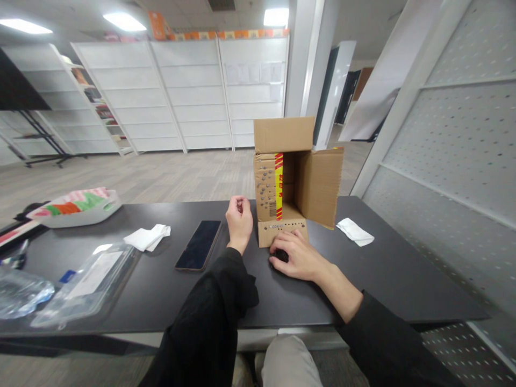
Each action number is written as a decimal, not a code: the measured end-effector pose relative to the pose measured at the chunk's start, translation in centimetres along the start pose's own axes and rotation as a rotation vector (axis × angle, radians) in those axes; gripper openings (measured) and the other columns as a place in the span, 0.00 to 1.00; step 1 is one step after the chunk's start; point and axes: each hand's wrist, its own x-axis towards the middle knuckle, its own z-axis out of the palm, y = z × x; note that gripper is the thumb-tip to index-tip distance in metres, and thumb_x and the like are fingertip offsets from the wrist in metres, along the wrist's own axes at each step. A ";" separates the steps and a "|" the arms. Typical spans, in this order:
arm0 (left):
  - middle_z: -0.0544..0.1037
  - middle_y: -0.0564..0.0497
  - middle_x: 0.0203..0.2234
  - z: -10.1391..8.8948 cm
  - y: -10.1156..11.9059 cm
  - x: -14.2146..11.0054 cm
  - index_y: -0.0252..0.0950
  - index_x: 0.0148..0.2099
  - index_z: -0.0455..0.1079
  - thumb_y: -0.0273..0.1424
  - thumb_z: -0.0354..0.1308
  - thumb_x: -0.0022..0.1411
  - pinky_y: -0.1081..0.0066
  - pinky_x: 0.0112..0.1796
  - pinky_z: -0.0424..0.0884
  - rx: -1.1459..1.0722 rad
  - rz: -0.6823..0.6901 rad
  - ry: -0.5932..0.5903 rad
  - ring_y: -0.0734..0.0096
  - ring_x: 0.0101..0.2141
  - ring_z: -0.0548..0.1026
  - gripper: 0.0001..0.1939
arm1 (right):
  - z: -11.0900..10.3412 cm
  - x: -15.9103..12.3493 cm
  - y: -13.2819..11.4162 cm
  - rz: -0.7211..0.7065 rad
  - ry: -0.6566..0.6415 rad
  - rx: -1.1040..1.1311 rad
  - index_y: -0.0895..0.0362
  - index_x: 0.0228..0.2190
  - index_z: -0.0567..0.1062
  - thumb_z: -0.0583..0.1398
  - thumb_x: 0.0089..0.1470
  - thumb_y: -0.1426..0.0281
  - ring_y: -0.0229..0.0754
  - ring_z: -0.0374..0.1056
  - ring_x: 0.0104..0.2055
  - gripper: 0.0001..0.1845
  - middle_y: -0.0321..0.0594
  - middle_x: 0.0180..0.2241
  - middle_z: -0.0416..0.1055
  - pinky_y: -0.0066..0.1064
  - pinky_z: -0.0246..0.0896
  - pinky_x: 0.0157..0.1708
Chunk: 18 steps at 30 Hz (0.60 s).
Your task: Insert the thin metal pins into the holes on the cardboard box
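Observation:
A cardboard box (304, 185) stands on the dark table with its open side facing me. Its left flap (265, 188) carries many small grey round studs and a yellow-and-red tape strip (279, 185). On the lower flap (264, 236) there is a row of silvery dots and dark holes. Left of the box, my left hand (239, 219) is raised with its fingers curled closed; whatever they may hold is hidden. My right hand (296, 253) rests at the lower flap's front edge, its fingers curled around a small dark rounded object (281, 256) on the table.
Left of my left hand lies a phone (198, 245). Farther left are white tissues (147, 237), a clear plastic case (91, 282), a plastic bottle (24, 293) and a white basket (80, 212). Another tissue (355, 231) lies right of the box. A perforated panel (455, 161) borders the right side.

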 end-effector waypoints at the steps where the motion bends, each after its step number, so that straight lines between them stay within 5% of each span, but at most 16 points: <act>1: 0.71 0.55 0.24 0.0 0.0 0.0 0.37 0.35 0.65 0.33 0.52 0.63 0.74 0.31 0.64 0.000 -0.001 0.000 0.75 0.27 0.69 0.06 | 0.0 0.0 0.0 -0.005 -0.003 0.004 0.55 0.32 0.74 0.61 0.53 0.68 0.43 0.66 0.41 0.04 0.38 0.34 0.72 0.37 0.49 0.44; 18: 0.70 0.55 0.24 0.0 0.0 0.0 0.38 0.34 0.65 0.33 0.52 0.63 0.74 0.31 0.64 -0.013 0.004 -0.003 0.74 0.27 0.69 0.06 | -0.3 -0.2 0.0 -0.045 -0.037 0.002 0.55 0.34 0.75 0.65 0.50 0.65 0.45 0.67 0.43 0.09 0.39 0.36 0.72 0.39 0.50 0.46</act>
